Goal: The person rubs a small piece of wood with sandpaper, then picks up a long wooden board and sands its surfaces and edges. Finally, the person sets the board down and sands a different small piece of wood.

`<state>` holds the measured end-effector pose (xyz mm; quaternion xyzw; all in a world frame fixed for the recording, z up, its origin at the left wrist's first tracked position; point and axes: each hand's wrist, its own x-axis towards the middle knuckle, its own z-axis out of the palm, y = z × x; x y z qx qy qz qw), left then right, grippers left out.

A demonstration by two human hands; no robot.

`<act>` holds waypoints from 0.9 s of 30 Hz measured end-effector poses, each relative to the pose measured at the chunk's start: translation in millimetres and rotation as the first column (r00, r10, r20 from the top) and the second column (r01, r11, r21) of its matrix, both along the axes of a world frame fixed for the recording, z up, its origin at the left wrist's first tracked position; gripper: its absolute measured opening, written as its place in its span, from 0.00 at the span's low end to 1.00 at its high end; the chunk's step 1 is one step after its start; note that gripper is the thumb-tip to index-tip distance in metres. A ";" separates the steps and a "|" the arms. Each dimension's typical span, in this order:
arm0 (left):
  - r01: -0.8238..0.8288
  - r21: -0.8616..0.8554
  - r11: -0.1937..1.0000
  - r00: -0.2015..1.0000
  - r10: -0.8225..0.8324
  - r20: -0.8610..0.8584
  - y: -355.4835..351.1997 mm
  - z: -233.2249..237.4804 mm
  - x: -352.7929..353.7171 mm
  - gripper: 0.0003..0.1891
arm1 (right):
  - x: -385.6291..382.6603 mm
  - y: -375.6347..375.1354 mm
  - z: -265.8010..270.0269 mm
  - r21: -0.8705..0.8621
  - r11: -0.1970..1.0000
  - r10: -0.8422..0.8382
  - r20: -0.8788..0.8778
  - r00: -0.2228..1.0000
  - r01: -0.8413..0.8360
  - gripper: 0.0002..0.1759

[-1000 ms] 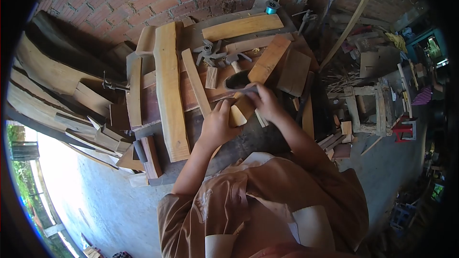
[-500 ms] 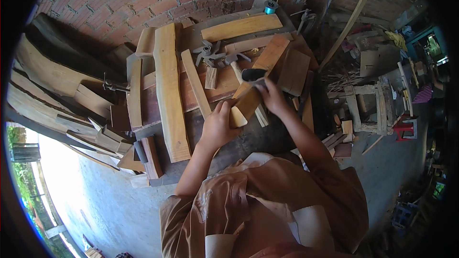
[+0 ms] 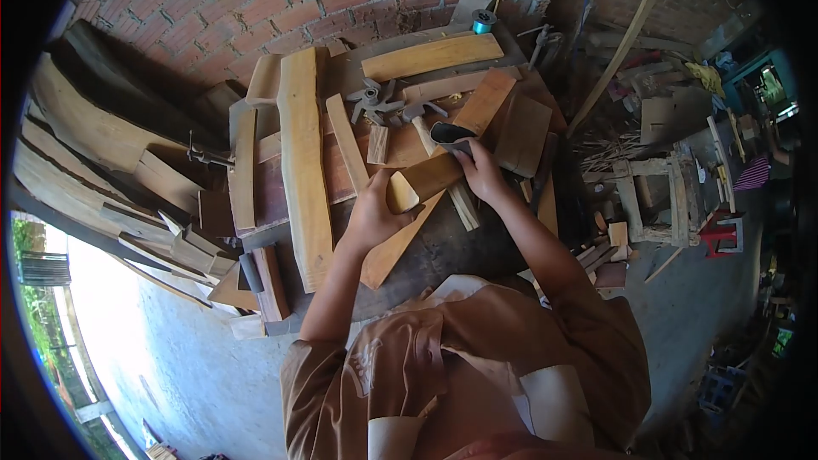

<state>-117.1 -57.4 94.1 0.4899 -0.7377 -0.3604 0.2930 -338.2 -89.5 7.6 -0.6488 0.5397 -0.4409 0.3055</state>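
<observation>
My left hand [image 3: 373, 215] is wrapped round the near end of a wooden block [image 3: 433, 174], whose pale end face points toward me. At the block's far end my right hand [image 3: 482, 174] grips a dark, curled piece of sandpaper [image 3: 452, 134], which lies against the wood. Beneath the block a reddish board [image 3: 399, 245] runs diagonally over the dark bench top. Just behind it rests a hammer [image 3: 419, 117], its pale handle partly hidden by the block. A small wood offcut [image 3: 378, 145] stands left of the hammer.
Long boards [image 3: 305, 179] and a narrow strip [image 3: 347, 138] lie on the bench's left. A bladed metal part [image 3: 372, 102] sits behind, with a blue spool [image 3: 483, 20] at the back edge. Curved slabs [image 3: 94, 119] lean at left; a red stool [image 3: 721, 234] stands right.
The block has shifted left and tilted flatter, with my left hand moving slightly left and up. My right hand and the sandpaper stay near the block's far end.
</observation>
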 end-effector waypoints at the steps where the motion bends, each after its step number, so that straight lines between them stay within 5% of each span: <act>1: 0.001 -0.006 1.000 1.000 -0.001 -0.003 -3.6 3.8 -1.6 0.30 | -1.2 -3.8 1.4 -0.049 0.999 -0.021 0.002 1.000 0.021 0.10; 9: 0.212 -0.223 0.951 0.975 -0.192 0.110 -41.9 22.6 -15.8 0.30 | -11.1 -33.5 35.5 -0.060 0.995 0.091 0.193 0.977 -0.081 0.08; 10: 0.262 -0.307 0.915 0.961 -0.220 0.166 -45.6 15.9 -18.6 0.29 | -8.0 -31.4 37.4 -0.114 0.989 0.106 0.060 0.993 -0.099 0.08; 15: 0.229 -0.267 0.936 0.972 -0.203 0.121 -41.6 4.7 -20.3 0.31 | 25.0 27.9 87.2 0.006 0.993 0.111 0.250 0.962 -0.116 0.09; 16: 0.230 -0.258 0.939 0.971 -0.204 0.124 -41.6 7.0 -20.0 0.31 | 29.8 35.6 96.1 -0.108 0.982 0.171 0.201 0.964 -0.152 0.09; 20: 0.275 -0.132 0.952 0.959 -0.262 0.107 -37.1 9.1 -19.7 0.31 | -6.7 -4.4 6.7 0.045 0.995 -0.090 -0.014 0.996 0.091 0.08; 21: 0.309 -0.160 0.937 0.951 -0.307 0.036 -36.5 8.6 -21.0 0.31 | -14.9 -15.6 7.5 0.018 0.995 -0.095 0.143 0.985 0.093 0.09; 23: 0.306 -0.143 0.941 0.952 -0.303 0.045 -35.2 12.8 -24.1 0.31 | -15.8 -12.2 2.2 0.019 0.997 -0.071 0.108 0.992 0.069 0.09; 27: 0.298 -0.114 0.948 0.953 -0.290 0.083 -42.1 19.1 -20.0 0.27 | 18.3 35.3 72.0 0.052 0.995 0.074 0.214 0.974 -0.087 0.11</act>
